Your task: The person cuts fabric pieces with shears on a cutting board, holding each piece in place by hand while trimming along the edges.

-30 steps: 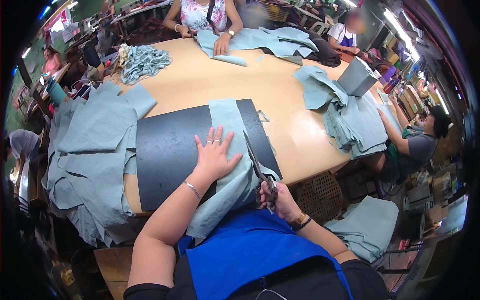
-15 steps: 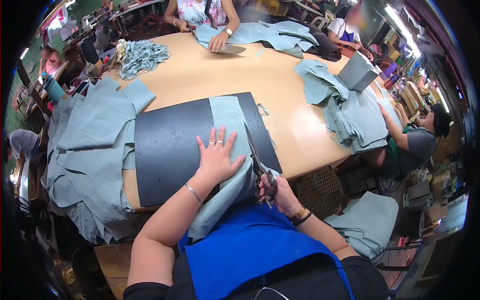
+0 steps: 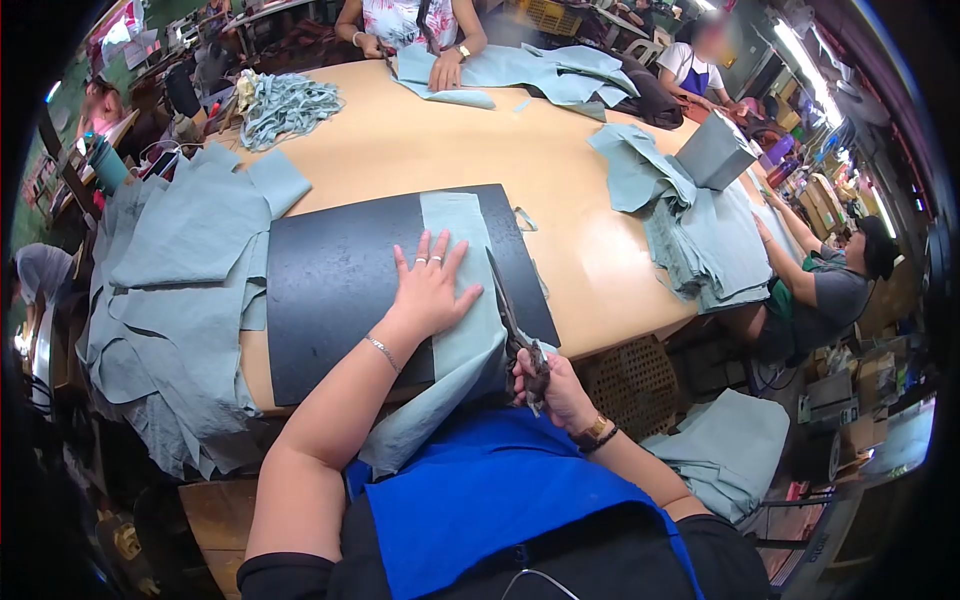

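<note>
My left hand [image 3: 432, 290] lies flat with spread fingers, pressing on a strip of grey-green fabric [image 3: 455, 215]. That strip rests on a black cutting board [image 3: 340, 290], and its lower end hangs off the table edge toward my blue apron [image 3: 500, 490]. In my right hand [image 3: 556, 390] is a pair of large scissors [image 3: 503, 300] with dark wrapping round the handles. Their blades lie along the right edge of the fabric, pointing away from me. My fingers are wrapped round the handles; whether the blades are parted is hard to make out.
Layered fabric pieces [image 3: 190, 240] cover the table's left side. A fabric stack [image 3: 715, 245] and a grey-green block [image 3: 716, 150] stand at the right. Fabric scraps [image 3: 285, 108] lie far left. Co-workers [image 3: 425, 40] stand across and at the right. More fabric [image 3: 725, 445] sits below on the right.
The scissors' blades have come away from the cloth's edge slightly, and the trimmed edge piece near them hangs lower. My left hand stays put. Across the table, the co-worker's hand has drawn back.
</note>
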Tool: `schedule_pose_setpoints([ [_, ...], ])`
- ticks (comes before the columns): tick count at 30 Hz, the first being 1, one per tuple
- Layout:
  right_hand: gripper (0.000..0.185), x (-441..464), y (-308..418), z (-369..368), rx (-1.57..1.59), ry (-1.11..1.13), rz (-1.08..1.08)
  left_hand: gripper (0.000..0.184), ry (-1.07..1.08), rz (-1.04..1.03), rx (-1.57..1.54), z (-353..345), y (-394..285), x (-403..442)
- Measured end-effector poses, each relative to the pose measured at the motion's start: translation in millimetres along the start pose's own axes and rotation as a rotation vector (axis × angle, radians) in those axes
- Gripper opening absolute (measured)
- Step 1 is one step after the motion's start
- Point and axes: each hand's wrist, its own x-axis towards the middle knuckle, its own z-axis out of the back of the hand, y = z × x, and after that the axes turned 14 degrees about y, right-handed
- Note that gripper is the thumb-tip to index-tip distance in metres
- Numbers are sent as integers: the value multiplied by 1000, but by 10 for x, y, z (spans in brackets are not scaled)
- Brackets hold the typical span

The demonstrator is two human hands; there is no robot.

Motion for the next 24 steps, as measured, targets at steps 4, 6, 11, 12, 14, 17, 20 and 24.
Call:
schedule_pose_setpoints([
  [4,33,51,36,2,31,-5,-11,73,43,8,51,-39,-74,-107],
  [6,31,56,25,19,36,-2,-7,74,51,30,62,-39,-115,-147],
  [11,29,22,-40,-7,24,-9,52,73,29,29,71,-45,-125,-156],
  [12,28,20,-55,-4,11,-8,64,73,23,26,73,-50,-120,-155],
  [14,28,7,-52,0,-1,-4,58,73,18,23,81,-54,-118,-156],
  [17,29,3,-17,2,-5,-10,27,73,12,13,88,-64,-129,-182],
  [20,31,36,33,11,28,-8,18,73,13,-6,95,-82,-167,-269],
  [24,31,41,40,16,44,9,13,73,25,-7,82,-85,-200,-328],
])
